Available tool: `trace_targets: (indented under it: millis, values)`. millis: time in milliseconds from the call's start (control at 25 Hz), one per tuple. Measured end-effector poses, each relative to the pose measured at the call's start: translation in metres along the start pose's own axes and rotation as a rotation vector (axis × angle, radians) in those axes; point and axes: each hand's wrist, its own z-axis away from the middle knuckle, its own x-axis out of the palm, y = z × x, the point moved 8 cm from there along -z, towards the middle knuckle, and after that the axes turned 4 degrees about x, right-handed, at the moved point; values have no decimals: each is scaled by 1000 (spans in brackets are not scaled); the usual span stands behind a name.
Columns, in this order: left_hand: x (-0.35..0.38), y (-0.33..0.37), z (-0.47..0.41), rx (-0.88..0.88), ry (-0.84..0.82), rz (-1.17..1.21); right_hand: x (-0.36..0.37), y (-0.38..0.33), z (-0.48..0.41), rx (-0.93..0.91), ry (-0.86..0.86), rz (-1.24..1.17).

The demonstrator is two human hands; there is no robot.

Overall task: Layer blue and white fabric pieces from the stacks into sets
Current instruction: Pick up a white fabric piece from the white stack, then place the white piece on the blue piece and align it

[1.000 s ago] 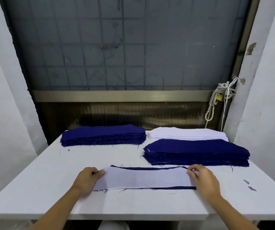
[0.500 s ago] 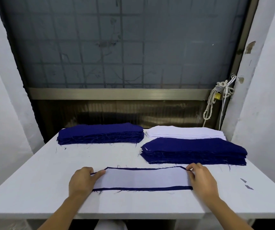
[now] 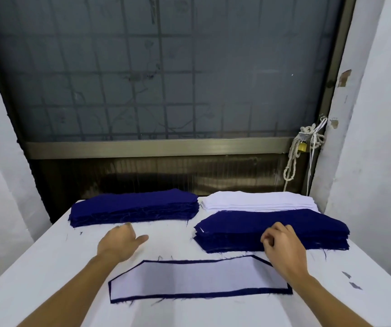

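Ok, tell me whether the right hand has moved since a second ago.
Yes. The right hand has left the right end of the layered set and moved away from the person, now over the near edge of the front blue stack.

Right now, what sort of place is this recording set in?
Probably a small garment workshop: identical cut pieces sit in a blue stack and a white stack on a plain white table, set against a barred window.

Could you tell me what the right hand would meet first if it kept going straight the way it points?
Most likely the near blue stack; the right hand already overlaps its front edge, though contact is unclear.
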Motion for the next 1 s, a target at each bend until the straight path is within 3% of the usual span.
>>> trace_targets:
  millis: [200,480,840,1000]
  values:
    - [-19,94,-55,162,-7,248,-8,-16,-72,1,-2,-41]
    - [25,198,-128,241,-103,315,38,-10,-155,76,-151,-86]
    - [94,213,-197,-1,-58,500,102,-13,-206,38,-217,-112]
    - [93,234,-205,73,-48,680,117,-18,-213,37,-202,-150]
